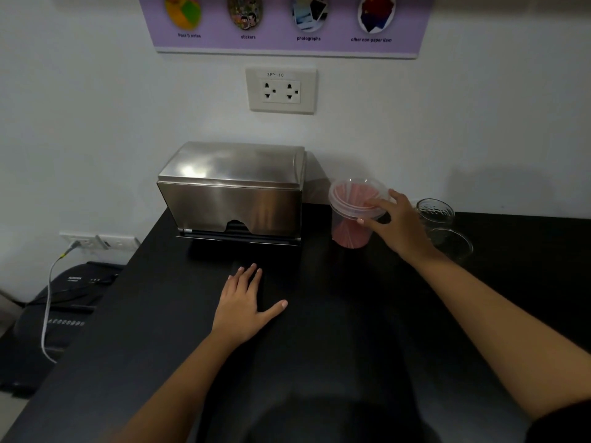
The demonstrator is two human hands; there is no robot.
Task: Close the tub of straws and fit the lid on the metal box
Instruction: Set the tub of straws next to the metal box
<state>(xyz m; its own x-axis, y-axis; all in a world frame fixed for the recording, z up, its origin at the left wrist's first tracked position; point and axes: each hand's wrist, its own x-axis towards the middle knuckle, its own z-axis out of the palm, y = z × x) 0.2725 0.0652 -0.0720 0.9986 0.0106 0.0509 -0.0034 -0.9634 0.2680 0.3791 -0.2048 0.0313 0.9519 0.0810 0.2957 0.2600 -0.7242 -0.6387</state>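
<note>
Black desk (319,330) carrying box (233,190), tub (351,231) and two hands.
Steel box is sitting lidded at the back edge; the straw tub is standing just right of it, right hand (396,225) pinching its clear lid (356,198), likely seating it, while left hand (243,302) is lying flat mid-desk, fingers spread, seemingly bracing.

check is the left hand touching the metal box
No, the left hand lies flat on the black table, apart from the metal box.
</note>
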